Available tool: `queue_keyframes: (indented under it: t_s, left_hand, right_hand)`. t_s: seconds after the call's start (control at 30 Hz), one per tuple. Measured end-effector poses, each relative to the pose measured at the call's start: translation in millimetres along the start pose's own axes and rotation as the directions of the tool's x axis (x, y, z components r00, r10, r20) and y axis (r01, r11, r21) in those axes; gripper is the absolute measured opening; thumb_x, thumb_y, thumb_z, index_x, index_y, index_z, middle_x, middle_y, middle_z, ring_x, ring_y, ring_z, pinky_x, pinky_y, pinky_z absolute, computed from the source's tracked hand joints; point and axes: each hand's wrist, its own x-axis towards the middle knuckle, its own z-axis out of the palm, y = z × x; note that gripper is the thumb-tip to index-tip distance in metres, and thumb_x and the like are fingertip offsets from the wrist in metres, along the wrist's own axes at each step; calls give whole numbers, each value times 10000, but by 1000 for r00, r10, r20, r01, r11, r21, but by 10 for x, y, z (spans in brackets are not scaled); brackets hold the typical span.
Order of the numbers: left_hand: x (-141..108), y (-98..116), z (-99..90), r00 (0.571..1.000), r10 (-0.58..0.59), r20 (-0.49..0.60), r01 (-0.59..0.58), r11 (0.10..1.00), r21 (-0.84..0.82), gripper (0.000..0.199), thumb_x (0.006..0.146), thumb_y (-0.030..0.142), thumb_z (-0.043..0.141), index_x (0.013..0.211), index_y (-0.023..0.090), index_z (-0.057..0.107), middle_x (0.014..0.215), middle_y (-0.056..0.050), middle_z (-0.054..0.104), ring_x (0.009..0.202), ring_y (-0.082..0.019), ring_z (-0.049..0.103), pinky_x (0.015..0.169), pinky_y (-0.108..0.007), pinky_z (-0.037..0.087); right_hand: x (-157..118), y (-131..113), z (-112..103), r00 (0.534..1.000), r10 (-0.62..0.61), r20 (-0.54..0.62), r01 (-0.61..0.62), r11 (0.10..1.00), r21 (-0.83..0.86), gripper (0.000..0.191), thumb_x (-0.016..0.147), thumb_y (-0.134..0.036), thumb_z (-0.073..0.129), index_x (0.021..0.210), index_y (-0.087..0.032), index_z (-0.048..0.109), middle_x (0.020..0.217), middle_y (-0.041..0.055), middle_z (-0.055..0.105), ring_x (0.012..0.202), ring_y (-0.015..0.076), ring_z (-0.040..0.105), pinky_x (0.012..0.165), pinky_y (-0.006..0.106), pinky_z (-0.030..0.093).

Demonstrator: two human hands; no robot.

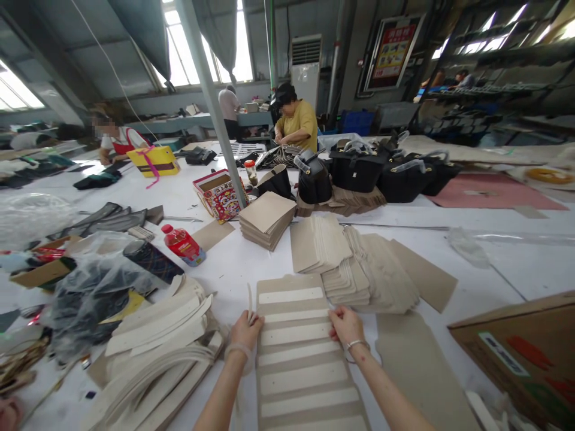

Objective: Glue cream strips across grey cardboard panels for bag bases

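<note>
A long beige panel (287,302) lies in front of me, with several pale strips (294,338) set across it in rows. My left hand (246,329) is closed at the panel's left edge, and a thin pale strip (250,297) sticks up from its fingers. At the right edge, my right hand (347,326) pinches near the end of one pale strip; its fingertips partly hide what they hold. Curved pale strips (157,323) are heaped left of my left hand. Beyond the panel are stacked beige pieces (318,242).
A cardboard box (516,353) stands at the right. Further off are a square beige stack (268,216), a red bottle (183,244), black bags (357,167) and a metal post (213,108). A person in yellow (299,123) works across the table.
</note>
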Motion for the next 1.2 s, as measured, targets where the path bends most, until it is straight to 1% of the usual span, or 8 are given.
queue_keyframes:
  t_s: [0.33,0.67,0.77,0.87,0.97,1.07,1.13,1.2]
  left_hand:
    - [-10,-6,10,999,9,41,-10,1000,7,227,760,440,439,736,224,505,716,2,635,725,-172,591,630,-229,389]
    - [8,-61,69,1000,18,20,-19,999,48,289,760,507,399,722,236,490,719,4,626,723,-182,579,632,-241,383]
    - [-12,-39,76,1000,28,2,-28,997,66,275,768,491,391,709,236,474,718,0,619,716,-178,572,619,-237,378]
    - [-27,-23,84,999,41,-14,-40,997,67,252,776,468,390,719,237,473,731,-2,621,712,-167,573,617,-228,376]
    - [-32,-10,90,998,47,-27,-45,994,97,246,785,454,383,730,235,483,741,-8,630,715,-161,580,616,-221,373]
    - [-25,-2,96,999,35,-19,-32,986,162,255,792,450,368,738,234,493,753,-23,641,728,-168,590,608,-227,369]
    - [-17,0,104,1000,21,-16,-17,982,189,254,792,441,368,733,231,496,742,-37,643,731,-181,597,602,-238,365]
    - [-13,1,114,1000,8,-22,-4,980,197,250,790,434,373,719,227,495,731,-49,645,734,-192,602,600,-246,363]
  right_hand:
    - [-19,66,58,991,-40,-124,31,997,-75,160,698,-324,543,730,-169,565,612,1,645,416,103,561,434,190,404]
    - [-1,1,36,989,-25,-149,1,988,-155,110,696,-301,543,708,-192,545,585,-19,615,451,103,535,498,204,363]
    - [-38,-44,23,985,-59,-160,24,977,-213,80,705,-284,537,720,-205,537,627,-18,614,531,117,547,515,207,340]
    - [-110,-114,26,973,-181,-141,123,930,-346,58,743,-233,495,712,-216,542,665,-15,604,623,123,545,536,207,318]
    - [-178,-207,39,950,-299,-90,213,831,-514,147,787,-180,433,739,-210,568,816,18,605,690,123,546,559,213,320]
    - [-204,-315,51,955,-296,-19,217,740,-637,211,804,-135,386,822,-187,589,918,64,596,747,144,569,599,234,345]
    - [-203,-384,63,961,-277,11,215,720,-660,207,798,-138,396,858,-163,592,923,92,596,794,172,582,638,254,367]
    - [-204,-442,85,966,-256,21,206,722,-660,191,792,-219,441,878,-138,591,928,118,590,833,207,586,663,277,388]
